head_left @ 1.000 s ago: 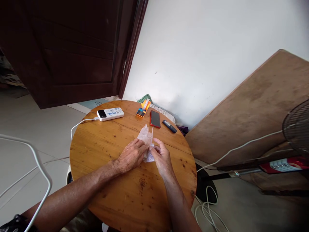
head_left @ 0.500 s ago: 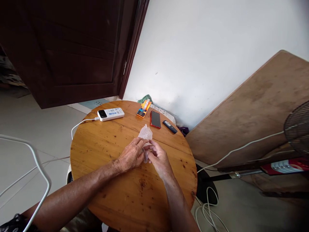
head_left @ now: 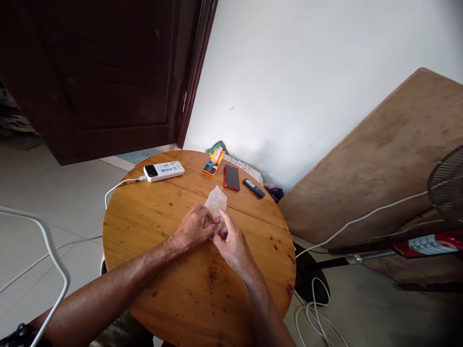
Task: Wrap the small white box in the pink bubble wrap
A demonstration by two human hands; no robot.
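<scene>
A crumpled, see-through whitish plastic piece (head_left: 216, 198) stands up from between my two hands over the round wooden table (head_left: 144, 212). My left hand (head_left: 194, 226) has its fingers curled and pinched on the plastic's lower left side. On the right, my right hand (head_left: 230, 241) meets it with thumb and fingertips closed at the plastic's lower edge, the index finger raised along it. The fingertips of both hands nearly touch and hide the lower part of the plastic.
Toward the table's back lie a white power bank (head_left: 164, 171) with a cable, an orange item (head_left: 213, 162), a red-edged phone (head_left: 231, 178) and a dark device (head_left: 253, 188). A fan (head_left: 446, 188) stands right, near loose cables.
My left hand has shifted slightly left and its fingers are more bent. The right hand's index finger has lifted, and more of the plastic shows. The view has moved a little.
</scene>
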